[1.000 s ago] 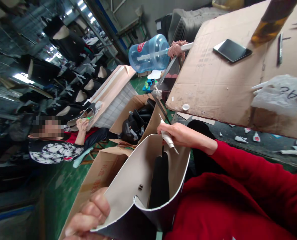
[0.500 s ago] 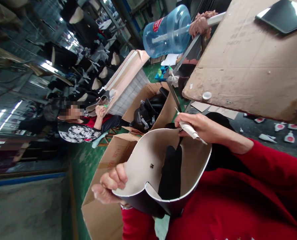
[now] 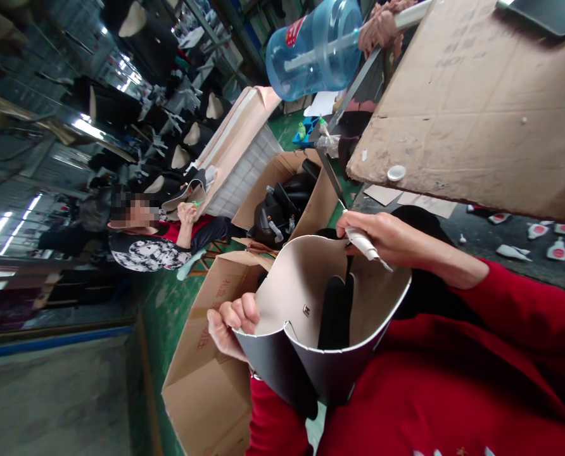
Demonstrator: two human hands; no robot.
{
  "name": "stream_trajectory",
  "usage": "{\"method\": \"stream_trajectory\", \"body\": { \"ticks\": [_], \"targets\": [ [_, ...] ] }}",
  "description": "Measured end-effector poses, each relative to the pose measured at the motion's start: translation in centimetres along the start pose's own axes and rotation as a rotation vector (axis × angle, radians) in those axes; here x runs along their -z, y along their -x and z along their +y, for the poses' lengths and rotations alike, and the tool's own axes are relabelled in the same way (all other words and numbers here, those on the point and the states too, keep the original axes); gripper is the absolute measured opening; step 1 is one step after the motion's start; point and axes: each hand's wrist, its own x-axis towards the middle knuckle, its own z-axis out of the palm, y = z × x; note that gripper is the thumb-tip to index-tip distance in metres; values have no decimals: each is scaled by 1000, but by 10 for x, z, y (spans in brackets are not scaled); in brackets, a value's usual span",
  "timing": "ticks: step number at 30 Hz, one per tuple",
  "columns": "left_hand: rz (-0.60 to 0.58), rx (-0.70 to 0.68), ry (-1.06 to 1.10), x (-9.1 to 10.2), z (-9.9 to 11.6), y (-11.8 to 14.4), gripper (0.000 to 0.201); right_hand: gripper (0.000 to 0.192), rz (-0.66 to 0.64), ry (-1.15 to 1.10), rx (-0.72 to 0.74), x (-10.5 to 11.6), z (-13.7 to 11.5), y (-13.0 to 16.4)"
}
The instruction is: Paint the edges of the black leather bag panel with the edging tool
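My left hand [image 3: 235, 322] is closed on the rim of a bag body [image 3: 275, 294], fingers over the edge and thumb outside. The bag body is black outside and beige inside, bent into an open curved shape with a pale cut edge. Inside it are a small metal fitting [image 3: 306, 310] and a black strip [image 3: 336, 313]. At the far rim, my right hand [image 3: 375, 237] is closed around a thin-tipped tool [image 3: 362, 243] wrapped in white. One tip points up, the other hangs over the opening. Whether these fingers also touch the bag is unclear.
A cardboard-covered table [image 3: 463, 107] at right bears a white cap [image 3: 396, 173] and a dark phone-like slab [image 3: 548, 14]. Cardboard boxes [image 3: 216, 380] stand on the green floor, one holding black bags [image 3: 282, 206]. A blue water bottle [image 3: 313, 50] and a seated person [image 3: 149, 234] are beyond.
My left hand and the bag body have moved right and slightly up, and the bag has tilted, showing more of its black outside. My right hand keeps its grip on the white-wrapped tool.
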Motion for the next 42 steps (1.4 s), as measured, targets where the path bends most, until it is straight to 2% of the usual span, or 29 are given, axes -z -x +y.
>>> {"method": "stream_trajectory", "body": {
  "ticks": [5, 29, 39, 40, 41, 42],
  "targets": [
    [86, 73, 5, 2, -4, 2, 60, 25, 15, 2, -37, -4, 15, 3],
    [88, 154, 66, 1, -10, 4, 60, 24, 48, -38, -71, -8, 26, 8],
    [18, 96, 131, -6, -12, 5, 57, 24, 34, -51, -89, -10, 29, 11],
    [-16, 99, 163, -4, -13, 4, 56, 24, 29, -58, -89, -10, 28, 11],
    [-97, 101, 224, -1, -14, 3, 54, 24, 21, -71, -84, -10, 27, 11],
    [-227, 92, 316, 4, -14, 0, 53, 23, 12, -90, -73, -9, 25, 11]
  ]
}}
